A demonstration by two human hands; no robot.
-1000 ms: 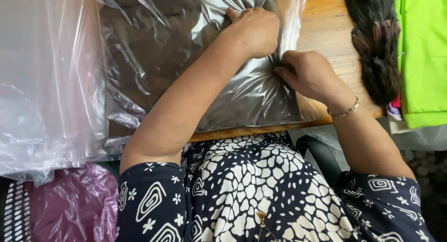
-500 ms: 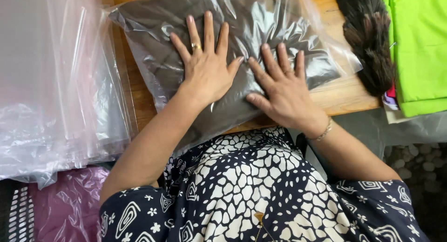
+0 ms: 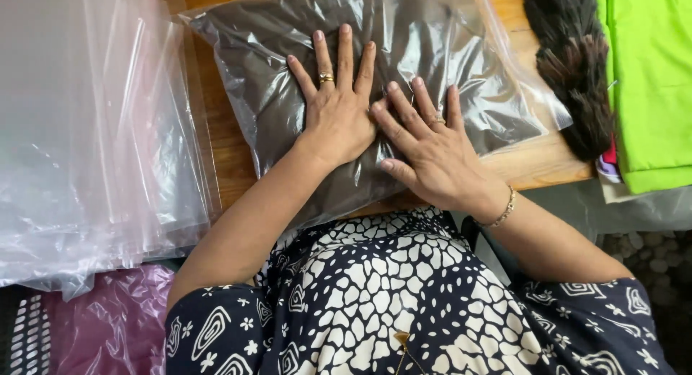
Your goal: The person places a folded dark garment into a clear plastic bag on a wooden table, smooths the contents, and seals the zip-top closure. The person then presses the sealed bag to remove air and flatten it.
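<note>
- Hands shifted slightly vs. prior frame: left hand [image 3: 335, 112] & right hand [image 3: 432, 155] flat, fingers spread, gripping nothing.
- Under both palms: clear plastic bag w/ dark fabric [image 3: 432, 65], already filled; flattening looks ongoing.

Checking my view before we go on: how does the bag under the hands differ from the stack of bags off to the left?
The filled bag holds something dark and lies crumpled; the stack of empty bags is see-through and lies flat. The left hand and right hand press flat, fingers spread, on the filled bag; nothing touches the stack. Both are clear plastic on the wooden table.
</note>
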